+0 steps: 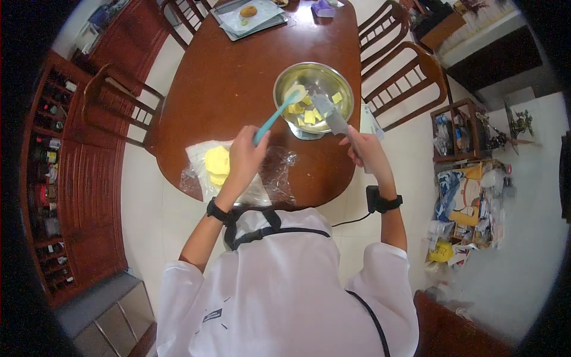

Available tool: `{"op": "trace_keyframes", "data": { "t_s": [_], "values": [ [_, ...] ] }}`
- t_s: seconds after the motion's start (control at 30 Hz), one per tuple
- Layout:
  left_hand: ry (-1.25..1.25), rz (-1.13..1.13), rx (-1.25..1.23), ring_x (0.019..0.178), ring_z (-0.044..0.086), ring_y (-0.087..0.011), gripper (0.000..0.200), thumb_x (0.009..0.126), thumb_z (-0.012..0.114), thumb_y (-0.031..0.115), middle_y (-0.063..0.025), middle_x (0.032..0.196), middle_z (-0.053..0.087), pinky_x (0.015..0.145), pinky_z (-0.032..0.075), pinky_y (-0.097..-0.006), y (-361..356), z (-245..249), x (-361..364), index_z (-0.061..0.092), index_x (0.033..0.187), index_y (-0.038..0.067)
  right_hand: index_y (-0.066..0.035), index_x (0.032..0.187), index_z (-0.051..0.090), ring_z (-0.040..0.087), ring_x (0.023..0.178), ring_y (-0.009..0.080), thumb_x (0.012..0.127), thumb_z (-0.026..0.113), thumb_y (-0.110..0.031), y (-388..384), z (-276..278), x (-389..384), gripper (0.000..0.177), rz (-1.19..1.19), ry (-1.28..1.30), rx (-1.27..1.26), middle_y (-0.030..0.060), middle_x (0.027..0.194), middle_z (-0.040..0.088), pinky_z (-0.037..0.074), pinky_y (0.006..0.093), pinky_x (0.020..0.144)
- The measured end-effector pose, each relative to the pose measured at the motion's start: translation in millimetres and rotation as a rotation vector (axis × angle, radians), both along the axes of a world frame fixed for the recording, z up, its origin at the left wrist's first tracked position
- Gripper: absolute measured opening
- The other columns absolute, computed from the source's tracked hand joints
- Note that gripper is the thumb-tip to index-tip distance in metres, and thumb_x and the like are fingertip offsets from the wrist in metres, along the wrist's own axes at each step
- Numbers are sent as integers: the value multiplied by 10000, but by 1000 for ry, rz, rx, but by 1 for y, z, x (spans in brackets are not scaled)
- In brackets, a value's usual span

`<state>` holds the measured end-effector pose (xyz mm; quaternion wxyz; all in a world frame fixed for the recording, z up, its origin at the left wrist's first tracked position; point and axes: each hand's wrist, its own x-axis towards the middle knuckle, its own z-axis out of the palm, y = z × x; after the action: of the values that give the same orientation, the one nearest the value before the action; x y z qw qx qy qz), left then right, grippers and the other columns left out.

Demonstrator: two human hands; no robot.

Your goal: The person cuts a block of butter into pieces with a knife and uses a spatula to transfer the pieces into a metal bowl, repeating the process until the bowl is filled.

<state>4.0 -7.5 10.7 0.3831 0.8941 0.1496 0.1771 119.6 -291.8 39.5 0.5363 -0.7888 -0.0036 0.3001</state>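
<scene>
My left hand is closed around the handle of a teal spatula, whose head reaches into a metal bowl. A pale yellow lump sits at the spatula's head. In my right hand is a wide-bladed knife, its blade over the bowl's right side, close to the spatula. Several yellow butter chunks lie in the bowl; the knife hides some of them. Below my left forearm's side, a larger piece of butter rests on an opened white wrapper.
Under the bowl is a flat pale object, mostly hidden. Clear plastic lies near the table's front edge. Trays with a round brown item stand at the far end. Chairs line both sides. A cable hangs from my right wrist.
</scene>
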Motion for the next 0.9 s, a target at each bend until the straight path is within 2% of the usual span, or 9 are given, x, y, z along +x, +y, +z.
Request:
{"op": "trace_keyframes", "data": {
  "t_s": [0.3,0.37,0.4,0.47,0.53,0.67,0.73,0.87,0.9],
  "values": [
    [-11,33,-25,733,595,-382,242,885,663,225,-194,810,610,642,456,-443,13,-4,-10,616,851,-10,-19,850,658,437,415,85,996,445,-511,-3,3,-3,556,-92,-12,79,11,533,497,318,240,393],
    [44,143,-127,657,584,-275,245,912,637,222,-139,709,580,603,441,-382,19,2,-23,630,856,-17,-25,842,653,428,413,83,998,435,-517,-1,1,-2,560,-109,-42,98,7,531,490,316,238,394],
    [49,153,-130,657,584,-275,245,912,637,222,-139,709,580,603,441,-382,25,0,-32,630,856,-17,-32,830,646,424,416,78,999,445,-506,2,-1,-1,542,-116,-72,120,1,533,486,316,236,396],
    [41,226,-375,595,477,-123,264,951,588,229,-36,630,498,547,377,-301,43,-5,-57,650,862,-12,-39,818,639,420,419,73,1000,455,-495,8,-6,-1,525,-104,-90,139,-6,535,482,316,235,398],
    [60,315,-498,557,327,-28,365,1009,501,299,62,584,398,494,234,-247,58,-16,-91,654,821,27,-60,784,626,397,425,66,998,481,-473,19,-17,1,487,-26,-61,155,-22,541,455,312,230,407],
    [-45,607,-687,513,282,-19,418,1020,477,348,89,566,341,474,201,-237,64,-23,-168,611,756,53,-30,765,628,426,457,79,996,502,-458,68,-41,-15,503,178,-2,40,-21,565,469,339,251,434],
    [-46,743,-799,496,265,-16,430,1021,474,360,93,559,326,464,191,-233,61,-25,-202,594,736,60,26,767,624,470,504,95,991,505,-474,105,-26,-38,561,396,-216,-177,-28,592,490,375,281,473],
    [-56,977,-866,474,240,-13,453,1020,473,377,95,546,313,442,165,-224,42,-36,-254,575,713,60,61,808,631,550,520,286,981,549,-391,158,-34,-72,492,675,-368,-195,159,589,573,427,391,528],
    [-58,1049,-902,470,240,-12,456,1019,474,379,92,544,316,437,161,-222,36,-38,-262,573,709,60,61,808,631,550,520,286,981,549,-391,165,-40,-78,492,717,-362,-204,159,589,573,427,391,528]
  ]
}}
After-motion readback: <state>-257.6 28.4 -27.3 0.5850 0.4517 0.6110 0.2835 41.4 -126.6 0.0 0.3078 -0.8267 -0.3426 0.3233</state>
